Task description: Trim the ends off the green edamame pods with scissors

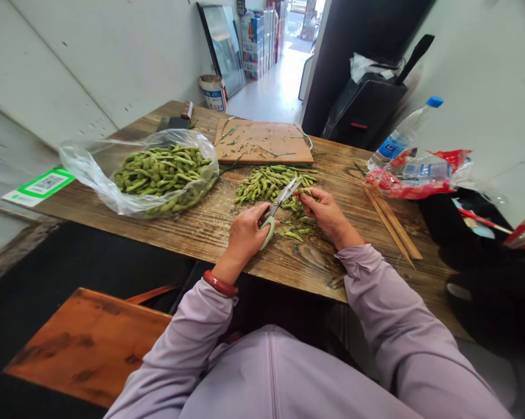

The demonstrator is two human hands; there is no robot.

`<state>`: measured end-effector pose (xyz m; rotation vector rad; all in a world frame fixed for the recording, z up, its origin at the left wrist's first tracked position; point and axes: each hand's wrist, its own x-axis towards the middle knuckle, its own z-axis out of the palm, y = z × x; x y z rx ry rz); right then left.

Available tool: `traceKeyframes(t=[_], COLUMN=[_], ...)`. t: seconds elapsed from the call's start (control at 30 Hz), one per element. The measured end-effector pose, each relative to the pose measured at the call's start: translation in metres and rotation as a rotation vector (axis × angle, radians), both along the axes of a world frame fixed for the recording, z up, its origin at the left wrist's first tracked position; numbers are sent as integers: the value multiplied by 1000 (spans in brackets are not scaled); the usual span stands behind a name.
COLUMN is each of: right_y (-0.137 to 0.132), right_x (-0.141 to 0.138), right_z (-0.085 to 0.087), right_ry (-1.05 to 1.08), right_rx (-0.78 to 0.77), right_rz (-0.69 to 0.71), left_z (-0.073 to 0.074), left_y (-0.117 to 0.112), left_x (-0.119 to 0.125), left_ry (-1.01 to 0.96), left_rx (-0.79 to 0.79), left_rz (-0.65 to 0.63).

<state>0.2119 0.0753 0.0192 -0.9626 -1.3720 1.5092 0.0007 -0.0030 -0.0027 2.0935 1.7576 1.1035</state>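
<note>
My left hand [247, 230] is closed around the pale green handles of a pair of scissors [282, 196]. The blades point up and to the right, a little apart, close to my right hand [325, 212]. Between the thumb and fingers of that hand is a green edamame pod [304, 192], partly covered by the fingertips. Beyond and below the blades lies a loose pile of edamame pods [257, 185] on the wooden table [201, 233]. A few single pods and small trimmings are scattered nearer to me.
Left on the table stands a clear plastic bag [88, 180] full of pods. A cutting board [262, 139] with green scraps lies behind the pile, a knife [175, 122] further left. To the right are wooden sticks [388, 224], a plastic bottle [393, 145] and red-and-clear packaging [423, 174].
</note>
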Motion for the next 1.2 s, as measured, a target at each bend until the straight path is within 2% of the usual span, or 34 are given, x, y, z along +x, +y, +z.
traceKeyframes(t=[0.13,0.27,0.43,0.6,0.87,1.2], right_y=[-1,-2,-3,-1,-5,-6], right_x=[-2,-2,0,0,-4,-3], right_z=[1,-2,-5,-7,-6,-1], right_ry=[31,-18,-156,-215,-243,-232], right_rx=[3,71,219,281,294,274], right_rz=[-29,-12,-24,-23,-10,-31], left_z=[0,1,1,-1,-2,3], left_y=[0,0,0,0,-1,-4], left_x=[0,0,0,0,-1,-1], left_ry=[-43,-53,-66,-63,1,79], left_rx=[18,14,23,28,60,-11], left_rz=[-55,-109,-120,-122,-124,-114])
